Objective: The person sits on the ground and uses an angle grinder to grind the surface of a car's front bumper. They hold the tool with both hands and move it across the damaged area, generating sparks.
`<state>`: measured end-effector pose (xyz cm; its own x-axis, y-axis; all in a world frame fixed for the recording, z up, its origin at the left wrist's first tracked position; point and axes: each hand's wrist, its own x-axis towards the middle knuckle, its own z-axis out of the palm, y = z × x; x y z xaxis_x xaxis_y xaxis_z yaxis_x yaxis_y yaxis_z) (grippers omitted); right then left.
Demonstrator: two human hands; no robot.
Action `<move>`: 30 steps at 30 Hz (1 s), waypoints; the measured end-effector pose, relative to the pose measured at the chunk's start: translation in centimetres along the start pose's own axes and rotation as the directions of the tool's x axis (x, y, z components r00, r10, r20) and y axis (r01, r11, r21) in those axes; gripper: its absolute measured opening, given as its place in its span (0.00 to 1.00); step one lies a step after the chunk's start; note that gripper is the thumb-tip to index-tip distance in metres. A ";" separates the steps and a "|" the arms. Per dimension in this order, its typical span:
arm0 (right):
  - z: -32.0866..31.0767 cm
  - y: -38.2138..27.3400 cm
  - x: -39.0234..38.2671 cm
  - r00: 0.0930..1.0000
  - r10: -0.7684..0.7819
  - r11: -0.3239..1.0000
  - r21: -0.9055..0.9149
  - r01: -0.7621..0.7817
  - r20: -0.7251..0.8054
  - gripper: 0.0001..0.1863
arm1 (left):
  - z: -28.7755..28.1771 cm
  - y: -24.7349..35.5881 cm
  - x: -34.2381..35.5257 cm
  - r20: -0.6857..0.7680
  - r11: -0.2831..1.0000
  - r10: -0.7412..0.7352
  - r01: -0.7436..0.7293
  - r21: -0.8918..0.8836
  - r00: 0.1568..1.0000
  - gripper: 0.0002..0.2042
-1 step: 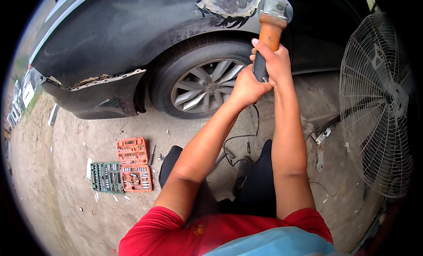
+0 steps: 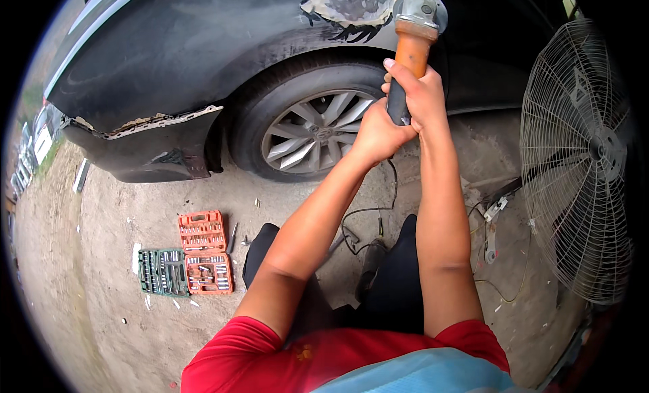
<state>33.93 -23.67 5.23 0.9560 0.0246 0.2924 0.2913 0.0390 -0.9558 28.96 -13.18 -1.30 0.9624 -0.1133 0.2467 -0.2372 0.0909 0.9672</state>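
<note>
Angle grinder [image 2: 413, 52], orange body with dark rear end and metal head, held at the far side of the scene, a bit right of middle, head pointing far. Right grip [image 2: 426, 99] wrapped round the body, thumb along its left side, fingertips showing at left. Left grip [image 2: 380, 132] closed round the rear end, nearer than the right one, thumb reaching right; rest of its fingers hidden. So both grips full, same tool. Grinder head overlaps the right edge of a rough pale patch [image 2: 348, 8] on the dark car [image 2: 162, 62]; can't tell if touching. Wheel [image 2: 324, 131] with silver spokes just left of the hands; chipped, pale-edged seam [image 2: 165, 121] on the bodywork farther left. Black cable [image 2: 368, 209] loops on the ground [image 2: 94, 271], near side of the hands. Near left: open orange case [image 2: 209, 256] with sockets, open green case [image 2: 160, 258] with tools right beside it on its left. Large wire-caged fan [image 2: 574, 163] at far right. Person wears red shirt [image 2: 230, 356], dark trousers [image 2: 397, 278]; light blue cloth [image 2: 419, 374] at near edge.
</note>
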 end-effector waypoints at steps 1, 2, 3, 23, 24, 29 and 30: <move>0.2 -0.1 0.1 1.000 -0.014 0.999 -0.037 0.014 0.005 0.23 | 0.1 0.0 0.1 -0.008 1.000 0.000 0.000 -0.018 1.000 0.22; 0.1 0.0 0.1 1.000 -0.023 0.999 -0.044 0.023 0.015 0.23 | 0.1 0.2 0.0 -0.012 1.000 -0.006 0.005 -0.030 1.000 0.21; -0.1 0.0 0.2 0.999 -0.032 0.998 -0.051 0.033 0.025 0.23 | 0.2 0.2 -0.1 -0.016 0.999 -0.011 0.011 -0.042 1.000 0.21; -0.4 0.3 0.7 0.999 -0.041 0.999 -0.025 0.041 0.001 0.24 | 0.4 -0.6 0.9 -0.028 0.999 0.036 -0.036 -0.024 0.999 0.22; -0.5 0.2 0.7 0.999 -0.041 0.998 -0.036 0.041 0.007 0.24 | 0.6 -0.5 0.9 -0.030 0.999 0.040 -0.040 -0.029 0.999 0.22; -0.3 0.2 0.0 1.000 -0.020 1.000 -0.008 0.021 0.024 0.24 | 1.2 -1.7 0.2 -0.081 0.994 0.103 -0.106 -0.039 0.991 0.21; -0.4 0.2 -0.1 1.000 -0.018 1.000 -0.009 0.018 0.018 0.24 | 1.1 -1.6 0.2 -0.058 0.994 0.078 -0.082 -0.072 0.995 0.21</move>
<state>33.88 -24.05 4.95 0.9498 0.0423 0.3099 0.3088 0.0304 -0.9506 29.37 -14.44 -2.77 0.9471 -0.0485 0.3173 -0.3051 0.1708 0.9369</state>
